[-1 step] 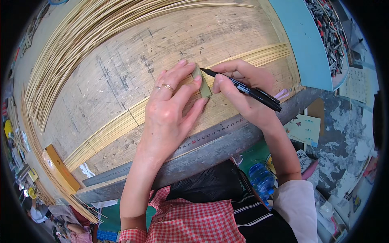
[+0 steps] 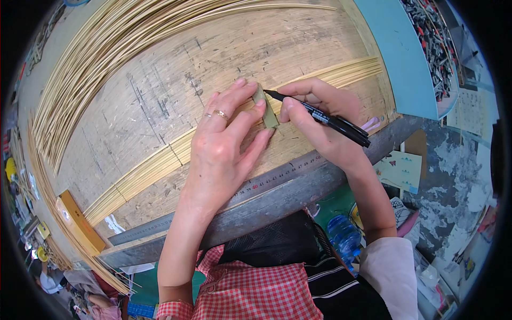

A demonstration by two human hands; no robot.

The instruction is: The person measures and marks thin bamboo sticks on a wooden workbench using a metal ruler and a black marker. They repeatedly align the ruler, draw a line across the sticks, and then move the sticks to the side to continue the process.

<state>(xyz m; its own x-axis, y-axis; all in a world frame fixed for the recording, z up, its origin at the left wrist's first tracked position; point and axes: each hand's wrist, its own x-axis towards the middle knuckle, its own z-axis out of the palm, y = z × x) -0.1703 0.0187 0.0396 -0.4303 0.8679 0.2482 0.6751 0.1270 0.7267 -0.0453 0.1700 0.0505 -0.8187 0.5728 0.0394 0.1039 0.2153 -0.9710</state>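
Observation:
A row of thin bamboo strips (image 2: 146, 172) lies side by side across the wooden board, with dark lines crossing it at left. Over the row sits a short, flat greenish strip (image 2: 270, 113), set crosswise. My left hand (image 2: 224, 136) presses it down, fingers along its left edge and thumb by its lower end. In my right hand (image 2: 325, 114) is a black marker pen (image 2: 320, 113), gripped between thumb and fingers. Its tip meets or nearly meets the greenish strip's upper right edge; actual contact is hard to tell.
A big bundle of bamboo strips (image 2: 101, 53) curves along the far left. A metal ruler (image 2: 277, 177) runs along the near edge, and a wooden block (image 2: 80, 221) stands at the row's left end. On the right is a blue panel (image 2: 392, 53) beside a heap of pens (image 2: 434, 48).

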